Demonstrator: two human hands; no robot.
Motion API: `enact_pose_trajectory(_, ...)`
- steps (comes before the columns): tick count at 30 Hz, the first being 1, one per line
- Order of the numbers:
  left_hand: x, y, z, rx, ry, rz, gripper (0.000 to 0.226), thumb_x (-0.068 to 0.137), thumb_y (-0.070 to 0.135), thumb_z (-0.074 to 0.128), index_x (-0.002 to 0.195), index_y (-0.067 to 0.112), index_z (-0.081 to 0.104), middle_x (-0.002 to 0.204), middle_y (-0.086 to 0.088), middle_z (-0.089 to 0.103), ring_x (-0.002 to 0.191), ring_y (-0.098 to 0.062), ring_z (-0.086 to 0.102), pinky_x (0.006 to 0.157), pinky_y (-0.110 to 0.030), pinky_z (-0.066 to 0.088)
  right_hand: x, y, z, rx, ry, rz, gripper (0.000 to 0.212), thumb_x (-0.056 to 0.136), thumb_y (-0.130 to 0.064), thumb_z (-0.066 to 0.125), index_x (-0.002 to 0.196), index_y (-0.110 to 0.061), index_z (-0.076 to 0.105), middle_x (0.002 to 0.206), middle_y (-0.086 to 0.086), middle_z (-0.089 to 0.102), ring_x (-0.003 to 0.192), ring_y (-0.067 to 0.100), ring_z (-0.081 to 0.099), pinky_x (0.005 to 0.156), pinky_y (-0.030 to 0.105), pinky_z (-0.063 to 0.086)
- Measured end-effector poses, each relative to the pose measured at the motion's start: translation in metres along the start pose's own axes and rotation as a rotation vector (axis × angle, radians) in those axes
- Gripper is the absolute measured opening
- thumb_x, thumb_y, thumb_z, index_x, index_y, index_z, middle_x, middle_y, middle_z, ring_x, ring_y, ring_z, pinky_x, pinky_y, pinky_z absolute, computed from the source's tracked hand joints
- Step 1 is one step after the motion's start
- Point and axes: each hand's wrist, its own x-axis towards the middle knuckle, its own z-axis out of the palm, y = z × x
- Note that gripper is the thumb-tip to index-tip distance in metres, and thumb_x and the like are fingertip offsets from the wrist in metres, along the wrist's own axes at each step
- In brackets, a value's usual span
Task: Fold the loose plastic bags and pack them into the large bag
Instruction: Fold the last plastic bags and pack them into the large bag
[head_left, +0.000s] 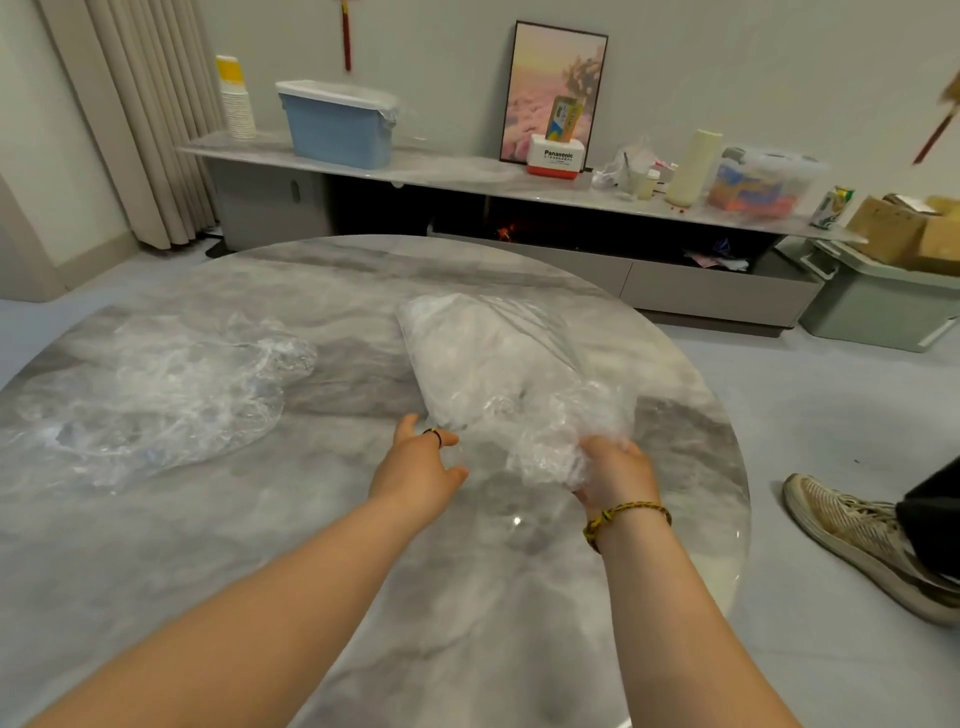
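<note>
Holding: right hand (613, 470) clamps the large bag (498, 364) by its crumpled mouth.
Left hand (415, 462): beside that mouth, grip unclear.
Loose bags (156, 395): left of the large bag.
Tip: stretch the mouth wide first.

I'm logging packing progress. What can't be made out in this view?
- Large bag, head view: milky film blurs its contents.
- Loose plastic bags: clear layers overlap, count unreadable.
- Right hand: fingertips buried in the large bag's crumpled end.
- Left hand: whether it pinches film, too transparent.
- Shoe: wearer cut off by right edge.
</note>
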Motion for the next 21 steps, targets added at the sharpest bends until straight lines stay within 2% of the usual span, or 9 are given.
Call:
enact_pose_trajectory(2,0.006,0.0,0.004,-0.015,0.012,0.004,0.044,0.089,0.008,0.053,0.132,0.013,0.046,0.148,-0.004,0.025,0.127,-0.019,0.04,0.092,-0.018,0.032,0.003,-0.001,0.0,-0.104,-0.042,-0.024,0.029,0.087,0.002,0.046,0.062,-0.012,0.044,0.062,0.006,0.042,0.058,0.022,0.041,0.057,0.029,0.034)
enact_pose_trajectory(4,0.01,-0.001,0.004,-0.026,0.037,0.014,0.049,0.086,0.0,0.049,0.133,0.012,0.044,0.144,-0.004,0.034,0.125,-0.019,0.042,0.092,-0.017,0.031,0.002,-0.003,0.003,-0.26,-0.151,-0.061,0.03,0.086,0.002,0.047,0.059,-0.013,0.043,0.06,0.005,0.04,0.059,0.02,0.04,0.055,0.027,0.03)
enact_pose_trajectory(7,0.012,-0.006,0.001,-0.061,0.04,0.031,0.056,0.084,-0.005,0.047,0.136,0.013,0.041,0.143,-0.004,0.038,0.123,-0.022,0.045,0.094,-0.019,0.033,-0.006,-0.001,0.014,-0.572,-0.349,-0.136,0.026,0.087,0.001,0.044,0.063,-0.011,0.045,0.062,0.005,0.04,0.06,0.019,0.039,0.052,0.022,0.033)
enact_pose_trajectory(9,0.009,-0.01,-0.003,-0.063,0.022,0.051,0.059,0.084,-0.006,0.047,0.139,0.015,0.038,0.143,-0.004,0.038,0.121,-0.024,0.047,0.094,-0.02,0.036,-0.008,0.0,0.021,-0.729,-0.391,-0.182,0.034,0.089,0.0,0.039,0.059,-0.014,0.033,0.058,0.001,0.032,0.053,0.014,0.029,0.041,0.014,0.025)
enact_pose_trajectory(12,0.003,-0.017,-0.01,-0.08,-0.003,0.071,0.061,0.085,-0.004,0.049,0.14,0.02,0.036,0.141,-0.003,0.04,0.106,-0.023,0.055,0.07,-0.012,0.037,-0.007,-0.004,0.031,-0.812,-0.348,-0.241,0.038,0.091,0.0,0.034,0.057,-0.014,0.025,0.056,-0.001,0.026,0.05,0.012,0.023,0.039,0.016,0.021)
enact_pose_trajectory(15,-0.005,-0.022,-0.021,-0.098,-0.023,0.093,0.06,0.087,-0.003,0.049,0.139,0.023,0.036,0.133,-0.009,0.048,0.071,-0.007,0.051,0.055,-0.009,0.034,0.003,-0.01,0.045,-0.818,-0.266,-0.252,0.038,0.093,-0.002,0.032,0.058,-0.015,0.024,0.058,-0.001,0.027,0.051,0.011,0.024,0.043,0.018,0.02)
enact_pose_trajectory(18,-0.013,-0.029,-0.033,-0.115,-0.041,0.105,0.059,0.088,-0.003,0.049,0.138,0.024,0.037,0.118,-0.009,0.056,0.062,-0.003,0.048,0.055,-0.001,0.038,0.016,-0.006,0.059,-0.854,-0.184,-0.218,0.035,0.096,-0.006,0.029,0.062,-0.012,0.03,0.066,-0.001,0.032,0.056,0.011,0.031,0.048,0.019,0.025)
enact_pose_trajectory(19,-0.015,-0.031,-0.037,-0.116,-0.047,0.106,0.059,0.087,-0.003,0.049,0.138,0.025,0.037,0.105,-0.004,0.058,0.061,-0.003,0.048,0.057,-0.001,0.038,0.019,-0.005,0.065,-0.823,-0.152,-0.193,0.032,0.097,-0.007,0.03,0.066,-0.009,0.036,0.07,0.0,0.037,0.059,0.013,0.036,0.052,0.02,0.03)
enact_pose_trajectory(21,-0.021,-0.035,-0.043,-0.113,-0.064,0.1,0.059,0.087,-0.002,0.05,0.137,0.026,0.038,0.078,0.011,0.048,0.058,-0.004,0.051,0.061,0.001,0.037,0.025,-0.003,0.074,-0.697,-0.093,-0.127,0.025,0.097,-0.006,0.031,0.086,-0.001,0.052,0.082,0.005,0.045,0.071,0.02,0.044,0.064,0.026,0.041)
